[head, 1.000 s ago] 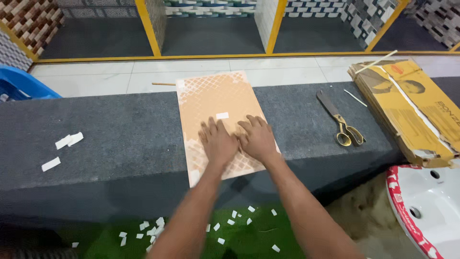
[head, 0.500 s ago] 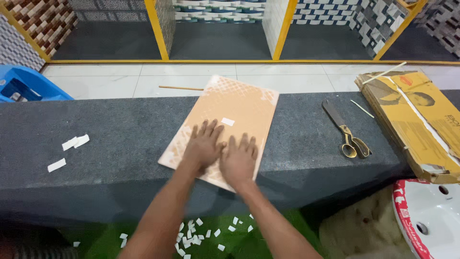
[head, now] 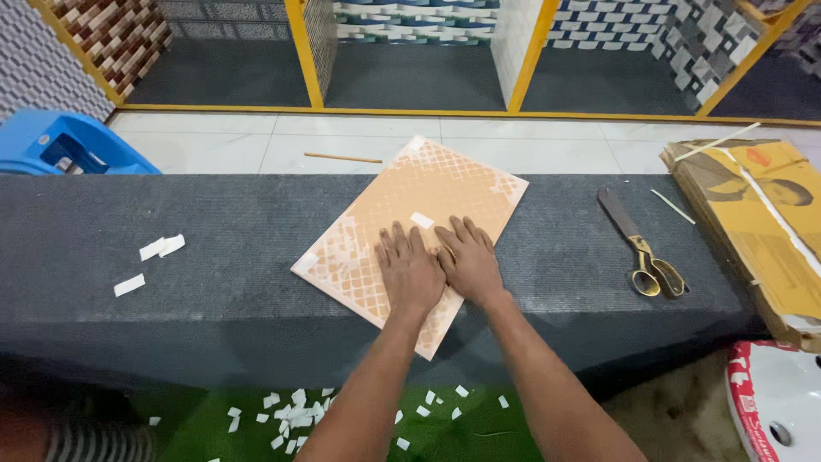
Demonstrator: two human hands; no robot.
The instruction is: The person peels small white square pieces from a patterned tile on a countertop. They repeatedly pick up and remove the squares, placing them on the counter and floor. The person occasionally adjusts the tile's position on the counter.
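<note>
An orange tile (head: 402, 205) with a pale diamond pattern lies face down and skewed on the dark grey counter (head: 222, 257), one corner hanging over the near edge. My left hand (head: 410, 272) and my right hand (head: 469, 261) press flat on its near half, side by side, fingers spread and pointing away. A small white strip (head: 422, 220) sits on the tile just beyond my fingertips.
Gold-handled scissors (head: 641, 248) lie to the right, beside a torn cardboard box (head: 753, 214). White paper strips (head: 158, 248) lie on the counter's left, more scraps on the green floor (head: 291, 411). A blue plastic stool (head: 60, 145) stands at far left, a white basin (head: 778, 411) bottom right.
The tile has turned clockwise under my hands, from nearly square to the counter to a diagonal lie. Both hands stayed flat on it.
</note>
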